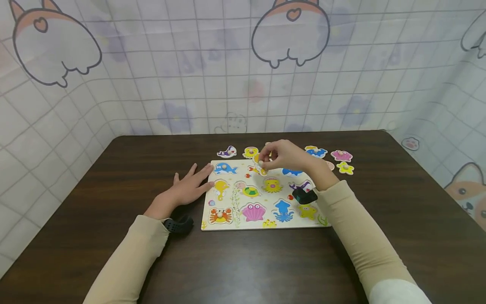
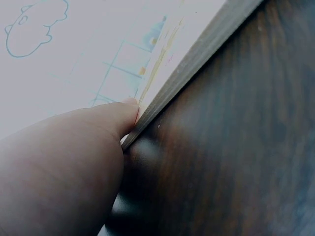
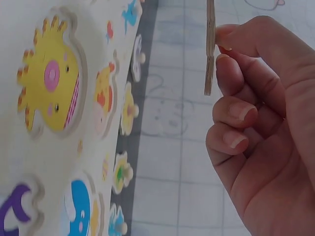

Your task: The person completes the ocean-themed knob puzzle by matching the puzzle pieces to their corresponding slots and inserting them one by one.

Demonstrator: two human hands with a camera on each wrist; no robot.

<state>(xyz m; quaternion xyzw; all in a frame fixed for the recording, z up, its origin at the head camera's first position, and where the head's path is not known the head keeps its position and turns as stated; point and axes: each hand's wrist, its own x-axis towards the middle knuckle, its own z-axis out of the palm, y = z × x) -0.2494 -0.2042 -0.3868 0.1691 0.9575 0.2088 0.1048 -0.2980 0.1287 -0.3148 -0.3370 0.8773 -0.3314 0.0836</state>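
A knobbed puzzle board (image 1: 243, 165) printed with sea animals lies flat on the table. Above its back edge, my right hand (image 1: 282, 158) pinches a yellow wooden puzzle piece (image 1: 256, 162) between thumb and fingers. In the right wrist view that piece (image 3: 210, 46) is seen edge-on, upright and apart from the board, its picture hidden. My left hand (image 1: 186, 185) lies with fingers spread, fingertips at the board's left edge; its thumb (image 2: 120, 115) shows at the board's side in the left wrist view. A crab piece (image 1: 220, 215) and a whale piece (image 1: 225, 168) sit in the board.
Behind the board lie loose pieces: a purple-and-white one (image 1: 227, 152), a yellow one (image 1: 250, 152), a blue one (image 1: 317, 152), a pink one (image 1: 341, 156) and a yellow star-like one (image 1: 345, 168). A patterned curtain (image 1: 228, 84) hangs beyond the dark wooden table (image 1: 114, 202).
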